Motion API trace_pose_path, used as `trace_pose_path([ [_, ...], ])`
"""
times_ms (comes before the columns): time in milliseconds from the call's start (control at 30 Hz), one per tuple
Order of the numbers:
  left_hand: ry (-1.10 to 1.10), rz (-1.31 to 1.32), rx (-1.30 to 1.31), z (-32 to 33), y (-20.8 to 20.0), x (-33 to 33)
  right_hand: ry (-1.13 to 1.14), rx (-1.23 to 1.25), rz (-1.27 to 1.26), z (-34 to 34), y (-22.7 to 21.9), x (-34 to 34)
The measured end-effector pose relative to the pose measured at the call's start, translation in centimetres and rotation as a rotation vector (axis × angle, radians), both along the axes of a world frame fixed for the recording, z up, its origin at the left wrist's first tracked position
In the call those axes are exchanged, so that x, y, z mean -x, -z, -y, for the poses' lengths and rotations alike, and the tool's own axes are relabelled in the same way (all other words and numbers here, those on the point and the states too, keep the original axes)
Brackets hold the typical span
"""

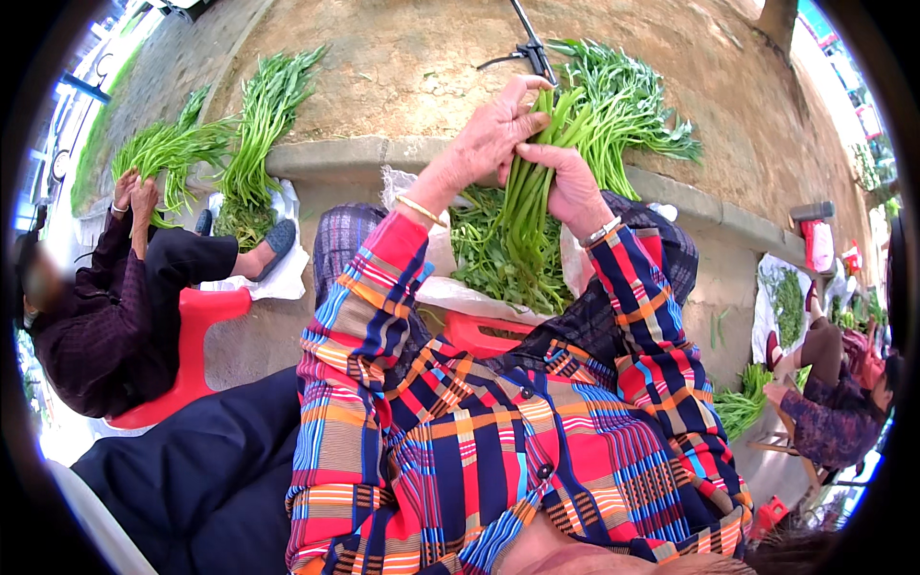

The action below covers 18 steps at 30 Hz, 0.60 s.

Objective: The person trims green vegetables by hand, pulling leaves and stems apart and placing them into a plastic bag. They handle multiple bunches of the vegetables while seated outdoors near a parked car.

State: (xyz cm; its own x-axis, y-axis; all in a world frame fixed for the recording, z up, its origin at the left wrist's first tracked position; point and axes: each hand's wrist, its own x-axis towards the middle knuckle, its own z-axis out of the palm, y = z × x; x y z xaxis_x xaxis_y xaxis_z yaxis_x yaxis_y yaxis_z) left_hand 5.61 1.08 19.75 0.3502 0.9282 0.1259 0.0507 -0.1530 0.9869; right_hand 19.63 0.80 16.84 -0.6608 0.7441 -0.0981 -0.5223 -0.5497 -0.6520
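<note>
A bunch of long green leafy stalks (527,206) is held upright between my two hands, over my lap. My left hand (487,139), with a yellow bangle at the wrist, grips it near the top, thumb and fingers closed round the stalks. Closed against its right side is my right hand (575,187), which wears a pale bracelet. Some fingertips of both hands are hidden behind the stems. Below, loose leaves (474,235) lie on a white plastic sack (441,292) between my knees.
Beyond my hands, a heap of greens (623,105) lies across the kerb (690,196), beside a black rod with a lever (532,53). At left a seated person (115,307) handles stalks (172,149); another person (843,412) sits at right near more greens (743,407).
</note>
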Motion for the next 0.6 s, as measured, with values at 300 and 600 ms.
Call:
trace_pose_path([
  [300, 0.059, -0.014, 0.075, -0.1, -0.4, -0.1, 0.052, 0.118, -0.074, -0.3, 0.1, 0.4],
  [600, -0.227, -0.008, -0.101, 2.6, 0.9, 1.7, 0.366, 0.035, -0.154, -2.6, -0.8, -2.1],
])
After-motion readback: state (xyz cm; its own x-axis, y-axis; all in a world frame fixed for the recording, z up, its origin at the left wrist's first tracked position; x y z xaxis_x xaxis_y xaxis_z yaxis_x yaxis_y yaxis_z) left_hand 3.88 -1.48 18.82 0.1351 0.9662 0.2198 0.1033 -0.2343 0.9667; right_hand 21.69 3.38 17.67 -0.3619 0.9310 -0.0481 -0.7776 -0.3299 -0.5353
